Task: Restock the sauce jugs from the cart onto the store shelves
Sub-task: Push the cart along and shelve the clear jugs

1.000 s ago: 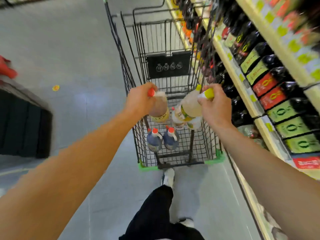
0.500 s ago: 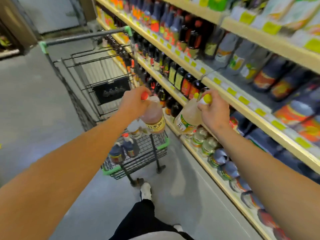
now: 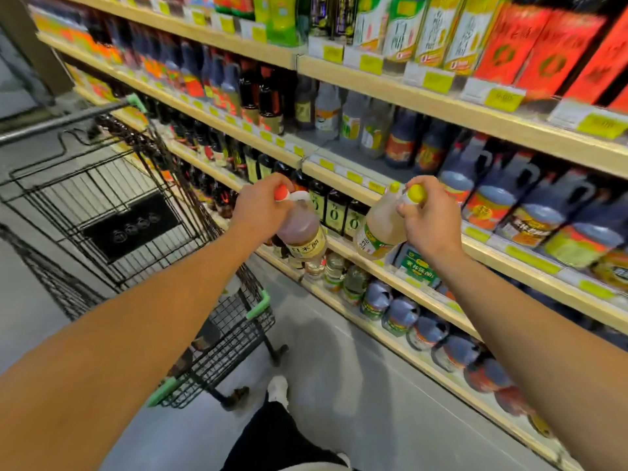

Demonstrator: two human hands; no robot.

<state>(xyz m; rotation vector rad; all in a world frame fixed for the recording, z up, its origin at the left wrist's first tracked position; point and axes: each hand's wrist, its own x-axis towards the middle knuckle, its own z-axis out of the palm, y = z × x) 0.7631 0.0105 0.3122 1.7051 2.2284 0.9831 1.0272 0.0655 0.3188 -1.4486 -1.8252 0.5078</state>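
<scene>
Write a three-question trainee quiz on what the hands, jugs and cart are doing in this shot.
1. True or false: both hands hold a jug.
2. Multiple choice: the cap on the jug in the left hand is A) yellow, B) red, C) blue.
3. Fill in: the cart stands to the ___ of the person.

Key
1. True: the left hand grips the pinkish jug and the right hand grips the pale yellow jug, both by the top.
2. B: its red cap shows above the fingers; the other jug has the yellow cap.
3. Left, with the shelves on the right.
</scene>
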